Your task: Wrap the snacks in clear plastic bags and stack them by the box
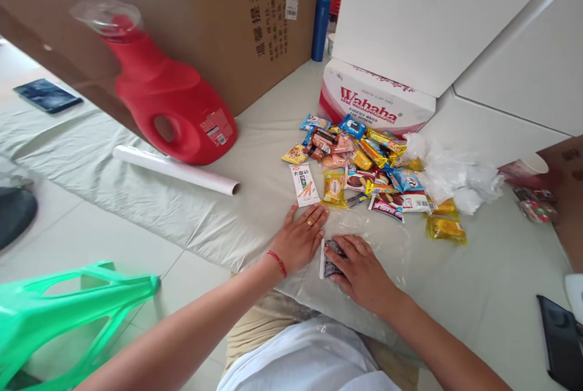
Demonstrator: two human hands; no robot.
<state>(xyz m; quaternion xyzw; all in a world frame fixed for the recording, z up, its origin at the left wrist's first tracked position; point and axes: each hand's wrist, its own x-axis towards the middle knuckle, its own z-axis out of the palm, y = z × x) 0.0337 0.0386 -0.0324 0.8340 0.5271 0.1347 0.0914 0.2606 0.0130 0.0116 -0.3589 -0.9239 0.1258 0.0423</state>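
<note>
My left hand point(301, 235) lies flat and open on a clear plastic sheet point(218, 221) on the floor, fingers stretched toward the snacks; a ring is on one finger and a red string on the wrist. My right hand point(359, 269) lies over a small dark snack packet point(328, 260), fingers curled on it, pressing it against the sheet beside my left hand. Just beyond my hands is a heap of several colourful snack packets point(364, 166). Nearest the left fingertips is a white packet of stick biscuits point(304, 184).
A red detergent jug point(173, 99) and a white roll point(175, 170) lie left on the sheet. Behind stand a big cardboard box point(218, 8), a Wahaha carton point(373, 102) and crumpled white plastic bags point(450, 178). A green stool point(68, 306) is near left, a phone point(562, 342) at right.
</note>
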